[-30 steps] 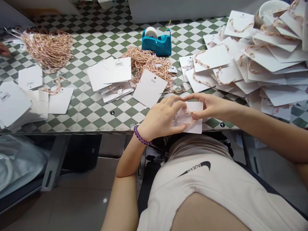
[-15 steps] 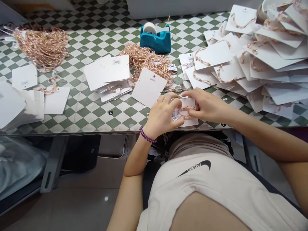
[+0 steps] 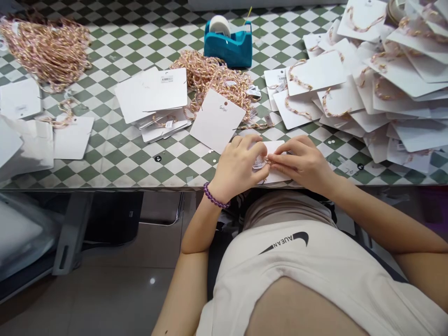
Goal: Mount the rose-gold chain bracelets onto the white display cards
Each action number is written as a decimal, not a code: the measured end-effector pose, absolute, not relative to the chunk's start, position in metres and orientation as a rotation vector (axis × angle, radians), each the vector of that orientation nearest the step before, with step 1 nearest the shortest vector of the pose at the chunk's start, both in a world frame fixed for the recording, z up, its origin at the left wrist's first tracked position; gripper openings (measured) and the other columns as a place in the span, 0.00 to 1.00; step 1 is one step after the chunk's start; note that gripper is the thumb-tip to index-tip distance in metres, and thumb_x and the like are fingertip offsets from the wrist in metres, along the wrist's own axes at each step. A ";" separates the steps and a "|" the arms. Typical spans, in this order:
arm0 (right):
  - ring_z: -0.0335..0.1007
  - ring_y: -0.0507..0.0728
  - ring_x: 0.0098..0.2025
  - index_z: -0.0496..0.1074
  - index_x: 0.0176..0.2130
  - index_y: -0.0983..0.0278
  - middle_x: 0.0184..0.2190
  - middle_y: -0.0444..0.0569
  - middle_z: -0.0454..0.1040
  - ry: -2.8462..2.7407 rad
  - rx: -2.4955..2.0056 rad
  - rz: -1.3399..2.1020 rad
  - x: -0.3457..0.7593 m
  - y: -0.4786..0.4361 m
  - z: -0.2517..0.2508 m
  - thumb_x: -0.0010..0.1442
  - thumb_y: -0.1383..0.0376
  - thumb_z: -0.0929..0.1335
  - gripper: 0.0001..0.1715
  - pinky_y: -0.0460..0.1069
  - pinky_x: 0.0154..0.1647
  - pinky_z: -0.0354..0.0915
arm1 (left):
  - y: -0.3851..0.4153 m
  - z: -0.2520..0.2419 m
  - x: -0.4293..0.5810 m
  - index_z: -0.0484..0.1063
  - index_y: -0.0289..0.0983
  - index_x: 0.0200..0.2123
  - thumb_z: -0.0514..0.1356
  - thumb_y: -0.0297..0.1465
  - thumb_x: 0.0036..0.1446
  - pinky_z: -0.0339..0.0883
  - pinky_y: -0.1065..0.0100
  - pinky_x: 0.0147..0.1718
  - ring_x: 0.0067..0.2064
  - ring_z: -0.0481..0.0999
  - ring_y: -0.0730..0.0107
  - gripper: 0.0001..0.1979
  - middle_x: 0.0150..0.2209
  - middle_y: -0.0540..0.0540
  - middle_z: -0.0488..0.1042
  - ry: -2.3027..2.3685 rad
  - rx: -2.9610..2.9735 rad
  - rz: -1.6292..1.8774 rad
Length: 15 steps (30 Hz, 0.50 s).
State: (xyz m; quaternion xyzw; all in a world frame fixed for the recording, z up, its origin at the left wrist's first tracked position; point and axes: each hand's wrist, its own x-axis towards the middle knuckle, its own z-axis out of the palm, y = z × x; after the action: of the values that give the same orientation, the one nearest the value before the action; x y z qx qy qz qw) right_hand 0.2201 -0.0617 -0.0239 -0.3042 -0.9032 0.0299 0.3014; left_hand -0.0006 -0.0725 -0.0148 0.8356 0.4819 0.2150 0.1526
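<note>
Both hands work close together at the table's front edge, over a white display card (image 3: 276,174) carrying a gold and pink chain bracelet (image 3: 262,162). My left hand (image 3: 238,167), with a purple bead bracelet (image 3: 215,196) on its wrist, curls over the card's left part and hides much of it. My right hand (image 3: 301,162) pinches the chain and card from the right. A small white tag (image 3: 259,163) shows between the hands.
A blank card (image 3: 217,120) lies beyond the hands on a tangled chain heap (image 3: 213,79). Another heap (image 3: 45,51), a teal tape dispenser (image 3: 228,44), card stacks (image 3: 150,95) and overlapping carded chains (image 3: 385,93) cover the checkered table (image 3: 140,175).
My hands have closed in over the card, now covering more of it and the tag. The view has tilted, so the table contents sit higher in the picture.
</note>
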 end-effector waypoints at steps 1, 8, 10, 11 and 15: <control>0.68 0.56 0.41 0.80 0.45 0.63 0.39 0.51 0.78 -2.387 -0.815 0.089 0.219 -0.062 -0.024 0.67 0.63 0.71 0.09 0.53 0.46 0.69 | -0.073 -0.014 -0.005 0.73 0.39 0.45 0.61 0.37 0.64 0.67 0.55 0.58 0.58 0.71 0.54 0.09 0.60 0.42 0.72 1.351 2.422 0.599; 0.65 0.56 0.41 0.80 0.44 0.62 0.39 0.51 0.79 -2.407 -0.818 0.033 0.217 -0.063 -0.020 0.67 0.64 0.70 0.08 0.53 0.44 0.70 | -0.079 0.004 -0.037 0.72 0.40 0.52 0.65 0.36 0.63 0.61 0.45 0.65 0.68 0.62 0.46 0.16 0.61 0.39 0.71 1.353 2.527 0.517; 0.65 0.56 0.41 0.81 0.44 0.62 0.39 0.51 0.79 -2.411 -0.814 0.023 0.217 -0.064 -0.020 0.67 0.64 0.71 0.08 0.53 0.44 0.70 | -0.081 0.009 -0.040 0.74 0.39 0.47 0.65 0.36 0.63 0.64 0.47 0.63 0.65 0.66 0.46 0.11 0.57 0.39 0.74 1.355 2.532 0.477; 0.66 0.56 0.41 0.81 0.44 0.62 0.38 0.51 0.79 -2.407 -0.814 0.017 0.217 -0.064 -0.020 0.67 0.64 0.71 0.08 0.52 0.44 0.70 | -0.081 0.011 -0.041 0.75 0.39 0.45 0.64 0.36 0.64 0.66 0.48 0.61 0.63 0.69 0.47 0.10 0.55 0.40 0.75 1.359 2.529 0.458; 0.66 0.56 0.41 0.81 0.43 0.63 0.39 0.50 0.79 -2.403 -0.817 0.009 0.217 -0.064 -0.021 0.67 0.64 0.71 0.08 0.52 0.44 0.71 | -0.087 0.017 -0.046 0.73 0.37 0.49 0.63 0.34 0.65 0.72 0.57 0.50 0.52 0.76 0.56 0.11 0.52 0.42 0.76 1.465 2.432 0.337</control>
State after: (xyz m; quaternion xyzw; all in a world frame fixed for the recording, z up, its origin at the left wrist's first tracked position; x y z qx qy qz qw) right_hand 0.2168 -0.0637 -0.0206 -0.3074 -0.9040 0.0035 0.2970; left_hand -0.0461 -0.0873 0.0174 0.8422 0.5072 0.1167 0.1407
